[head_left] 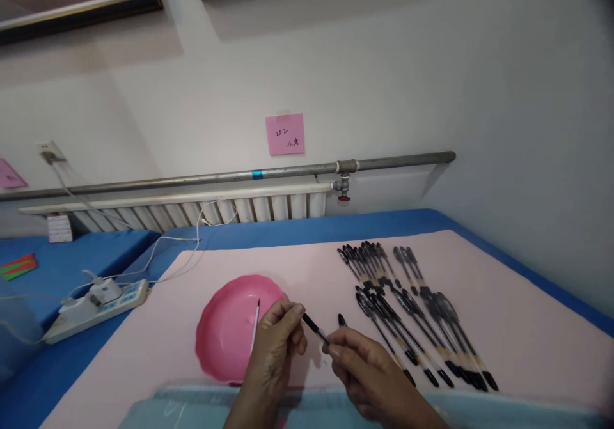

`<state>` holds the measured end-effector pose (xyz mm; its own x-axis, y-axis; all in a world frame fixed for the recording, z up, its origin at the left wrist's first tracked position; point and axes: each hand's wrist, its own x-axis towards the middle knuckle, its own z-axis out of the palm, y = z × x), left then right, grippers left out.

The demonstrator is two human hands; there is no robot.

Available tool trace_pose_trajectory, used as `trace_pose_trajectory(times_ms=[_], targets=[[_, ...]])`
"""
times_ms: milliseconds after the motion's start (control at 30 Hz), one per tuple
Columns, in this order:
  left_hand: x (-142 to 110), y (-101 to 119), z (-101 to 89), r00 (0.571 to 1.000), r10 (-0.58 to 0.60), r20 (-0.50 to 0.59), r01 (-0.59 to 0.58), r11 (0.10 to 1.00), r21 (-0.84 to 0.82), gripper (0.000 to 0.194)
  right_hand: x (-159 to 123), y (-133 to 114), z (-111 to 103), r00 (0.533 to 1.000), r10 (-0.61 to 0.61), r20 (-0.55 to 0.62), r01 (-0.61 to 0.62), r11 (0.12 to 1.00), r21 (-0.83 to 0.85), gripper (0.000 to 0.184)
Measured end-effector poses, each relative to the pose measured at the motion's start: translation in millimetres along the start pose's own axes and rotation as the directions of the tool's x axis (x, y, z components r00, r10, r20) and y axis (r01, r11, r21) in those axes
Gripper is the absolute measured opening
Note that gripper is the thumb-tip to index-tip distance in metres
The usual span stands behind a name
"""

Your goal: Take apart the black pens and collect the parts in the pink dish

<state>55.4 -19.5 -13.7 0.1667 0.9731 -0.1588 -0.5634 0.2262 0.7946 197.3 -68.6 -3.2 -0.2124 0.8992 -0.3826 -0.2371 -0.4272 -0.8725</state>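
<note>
A pen (314, 328) with a black end and a clear barrel is held between my two hands. My left hand (281, 339) pinches its black end, fingers closed. My right hand (364, 371) grips the other end between thumb and fingers, hiding most of that part. Behind my left hand stands a pink bowl (215, 333) with a scalloped rim. Inside it leans a thin white pen refill (255, 325) with a dark tip, partly covered by my left hand. A black pen cap or pen end (341, 320) shows just beyond my right hand.
Several black-capped pens (412, 327) lie in rows on the pink sheet (307, 266) to the right. A light blue cloth or plastic (192, 410) runs along the near edge. On the left are a power strip (100, 311) with plugs and loose white cables (197, 231).
</note>
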Motion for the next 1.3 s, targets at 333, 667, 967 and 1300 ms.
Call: trace_pose_trajectory(times_ms=[333,667,967,1300], targets=[[0,1,-3.2,0.999,0.014,0.042,-0.016,0.999,0.042,0.015,1,0,-2,0.999,-0.055,-0.001,0.054,0.994,-0.1,0.025],[-1,20,-3.7,0.996,0.001,-0.094,-0.01,0.995,-0.103,0.014,1,1,-8,0.978,-0.198,-0.069,0.173,0.947,-0.272,0.017],[-10,4,8.7,0.961,-0.25,0.122,0.229,0.96,0.159,0.032,-1,2,4,0.999,-0.029,0.022,0.028,0.999,0.039,0.024],[-1,28,-8.7,0.986,0.004,-0.165,0.008,0.998,0.069,0.036,-7,-6,2,0.999,-0.044,-0.026,0.038,0.982,-0.184,0.017]])
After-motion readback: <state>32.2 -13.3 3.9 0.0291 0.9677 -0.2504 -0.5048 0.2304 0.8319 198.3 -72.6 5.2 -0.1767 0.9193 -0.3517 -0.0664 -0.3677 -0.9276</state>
